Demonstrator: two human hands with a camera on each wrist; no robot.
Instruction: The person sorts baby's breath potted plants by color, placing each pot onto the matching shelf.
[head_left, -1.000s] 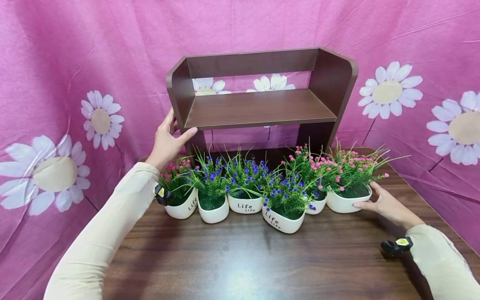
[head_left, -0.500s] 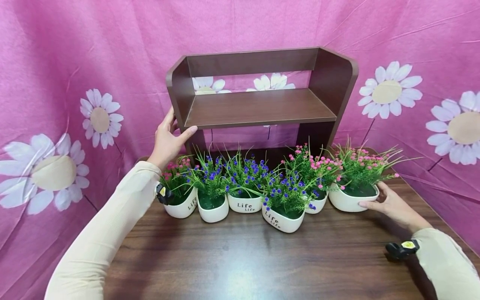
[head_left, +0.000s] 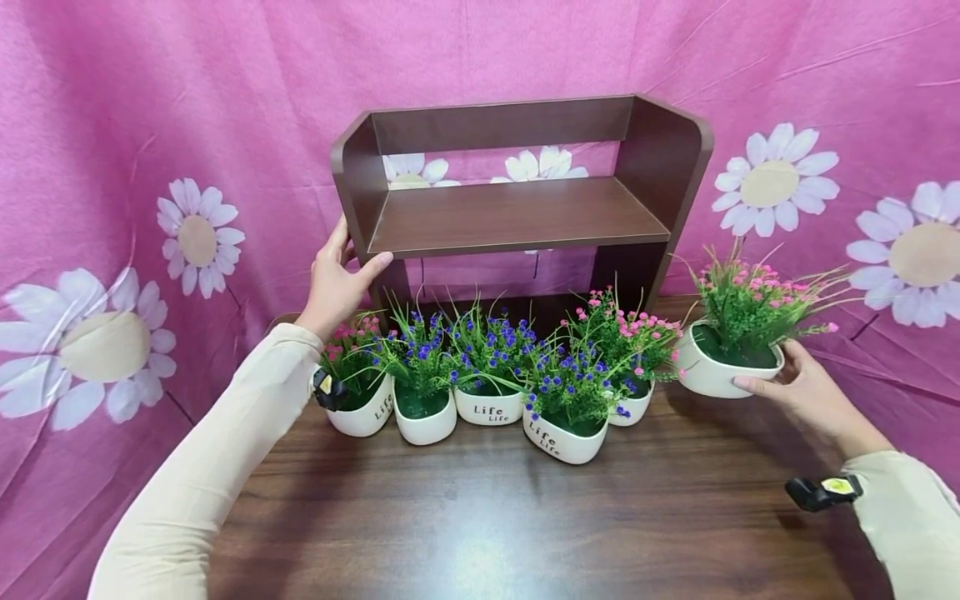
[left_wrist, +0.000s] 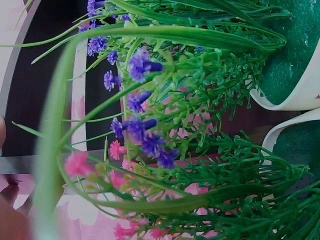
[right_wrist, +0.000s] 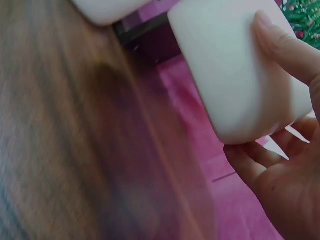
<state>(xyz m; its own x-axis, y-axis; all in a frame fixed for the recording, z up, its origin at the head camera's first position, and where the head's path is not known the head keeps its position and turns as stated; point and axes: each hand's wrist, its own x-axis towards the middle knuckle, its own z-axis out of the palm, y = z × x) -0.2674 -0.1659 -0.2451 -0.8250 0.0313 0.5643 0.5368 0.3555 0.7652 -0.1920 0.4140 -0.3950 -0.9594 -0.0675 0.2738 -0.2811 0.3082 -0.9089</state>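
Observation:
My right hand grips a white pot of pink artificial flowers, thumb on its front and fingers round its right end. The pot is raised off the table; in the right wrist view the white pot shows bare sides, with fingers under its lower edge. My left hand holds the left side panel of a dark brown two-tier shelf, thumb in front and the other fingers behind the panel. Blue-flowered plants and pink blooms fill the left wrist view, with part of that hand at its left edge.
Several more white pots stand in a row before the shelf: a pink-flowered pot at left, blue-flowered pots in the middle, another pink-flowered plant at right. The wooden table extends in front. A pink flowered curtain hangs behind.
My right hand has shifted the pink-flowered pot to the right and lifted it off the table, away from its neighbour. My left hand has stayed on the shelf.

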